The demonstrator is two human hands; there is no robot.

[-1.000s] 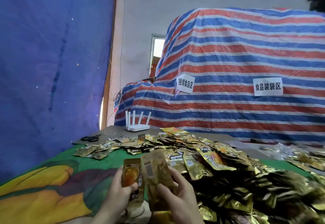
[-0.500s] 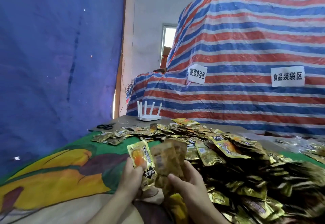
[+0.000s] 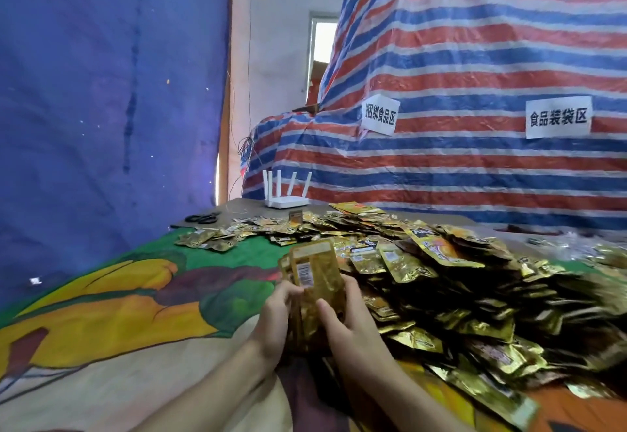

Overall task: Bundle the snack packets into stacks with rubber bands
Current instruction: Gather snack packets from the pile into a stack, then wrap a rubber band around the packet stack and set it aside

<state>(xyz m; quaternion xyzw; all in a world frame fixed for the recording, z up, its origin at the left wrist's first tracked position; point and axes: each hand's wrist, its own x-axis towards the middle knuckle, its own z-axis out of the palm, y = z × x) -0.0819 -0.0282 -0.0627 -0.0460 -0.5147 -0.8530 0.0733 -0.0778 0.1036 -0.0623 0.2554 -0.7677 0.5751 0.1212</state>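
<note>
Fingers (image 3: 289,290) of my left hand (image 3: 273,319) curl round the left edge of a small stack of packets (image 3: 315,270). My right hand (image 3: 354,329) grips the opposite edge, thumb in front, the rest behind. I hold the stack upright just above the counter (image 3: 135,295), beside the loose pile (image 3: 458,299), barcode side toward me.

Judgement: gripping from both sides squares the edges so a band will seat without slipping.

Counts:
- held stack: at least two packet edges show; exact number cannot tell
- loose pile: too many to count
- rubber bands: none visible
- scissors (image 3: 202,218): one pair
- router (image 3: 287,199): one
- paper signs (image 3: 379,114): two
</note>
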